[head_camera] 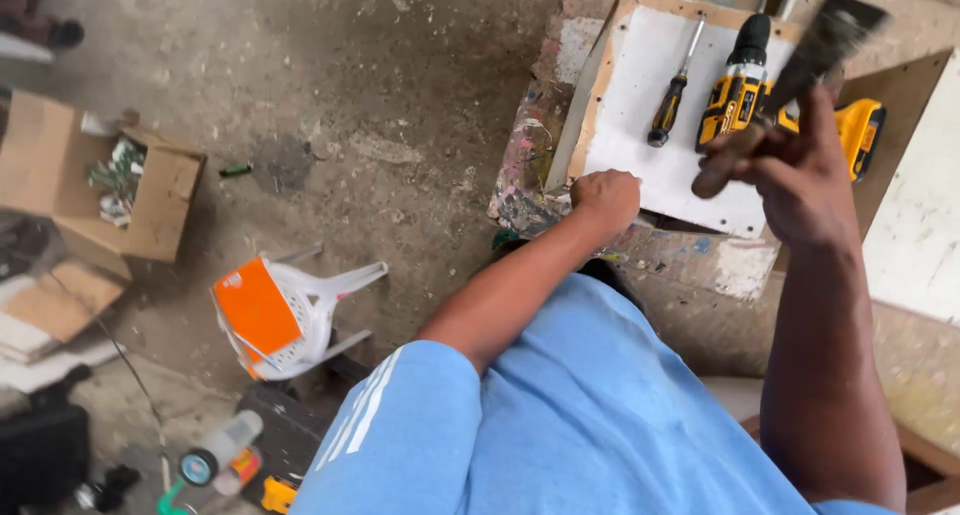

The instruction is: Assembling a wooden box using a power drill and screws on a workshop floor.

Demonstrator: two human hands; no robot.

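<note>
Right hand [800, 170]: raised above the white board [680, 125], closed around the wooden handle of a hammer [795, 80], its head blurred.
Left hand [605, 197]: fisted at the board's near edge; whatever it pinches is too small to tell.
On the board: yellow cordless drill [745, 85], screwdriver [672, 95].
On the floor: overturned white plastic chair [290, 315], open cardboard box [150, 190].
</note>
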